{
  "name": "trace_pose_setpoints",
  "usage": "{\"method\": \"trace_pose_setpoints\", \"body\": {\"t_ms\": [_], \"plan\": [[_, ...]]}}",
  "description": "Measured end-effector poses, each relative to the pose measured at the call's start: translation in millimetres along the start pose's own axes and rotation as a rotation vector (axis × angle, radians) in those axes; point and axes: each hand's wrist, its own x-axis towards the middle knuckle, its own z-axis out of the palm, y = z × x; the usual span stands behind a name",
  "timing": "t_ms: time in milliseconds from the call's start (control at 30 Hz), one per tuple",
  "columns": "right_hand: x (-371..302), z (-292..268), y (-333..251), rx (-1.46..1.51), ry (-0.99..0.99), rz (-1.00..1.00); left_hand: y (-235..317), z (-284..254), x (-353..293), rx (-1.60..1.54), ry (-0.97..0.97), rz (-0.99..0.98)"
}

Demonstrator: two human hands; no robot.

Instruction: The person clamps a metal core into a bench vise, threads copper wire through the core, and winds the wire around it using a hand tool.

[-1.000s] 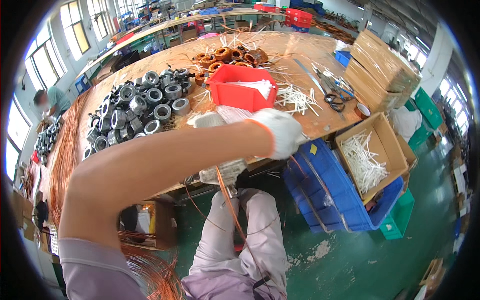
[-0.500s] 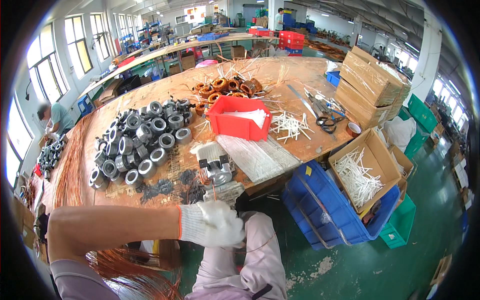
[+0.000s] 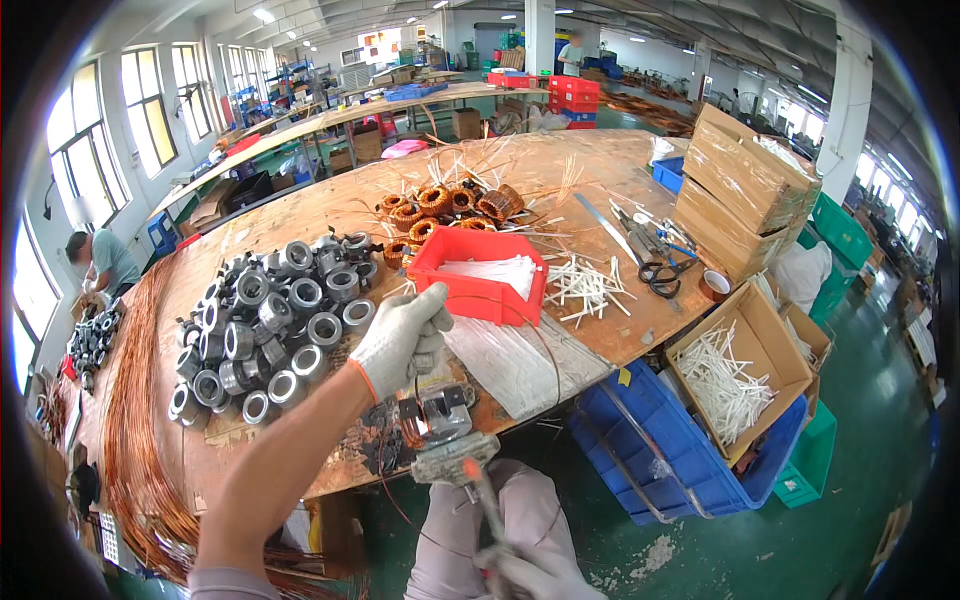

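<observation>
My left hand point(image 3: 405, 335), in a white knit glove, is closed just left of the red bin point(image 3: 475, 300). A thin copper wire point(image 3: 540, 345) passes from its fingers and loops rightward down past the table edge. Below it, a grey ring core point(image 3: 442, 415) with some copper winding on its left side sits in a clamp-like holder point(image 3: 455, 458) at the table's front edge. Over my lap, my gloved right hand point(image 3: 540, 575) grips a rod-shaped tool point(image 3: 492, 505) with an orange-red end near the holder. Blur hides the tool's exact kind.
Grey ring cores point(image 3: 270, 330) are heaped at left, beside long copper wires point(image 3: 135, 400). Wound copper rings point(image 3: 435, 200) lie behind the bin. White sticks point(image 3: 590, 285), scissors point(image 3: 660, 278) and cartons point(image 3: 745, 195) are at right, above a blue crate point(image 3: 640, 440). A person point(image 3: 105, 260) works at far left.
My left hand has moved up from over my lap to beside the red bin, drawing the wire along. My right hand and the rod-shaped tool have come into view below the holder.
</observation>
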Motion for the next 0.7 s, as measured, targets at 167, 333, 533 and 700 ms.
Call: {"method": "trace_pose_setpoints", "body": {"t_ms": [167,333,533,700], "plan": [[78.7,36.6,-71.2,0.292,-0.24,0.033,-25.7,2.0,26.5,-0.302,-0.002,-0.059],[59.8,-28.4,53.0,-0.707,-0.07,-0.77,4.5,25.3,40.6,0.489,-0.226,0.034],[-117.2,-75.0,248.2,-0.811,0.378,0.03,26.8,119.1,10.3,1.428,-0.484,0.694],[-309.7,-123.4,473.9,-1.009,0.506,0.419,29.3,140.5,-49.1,1.528,-0.458,0.614]]}}
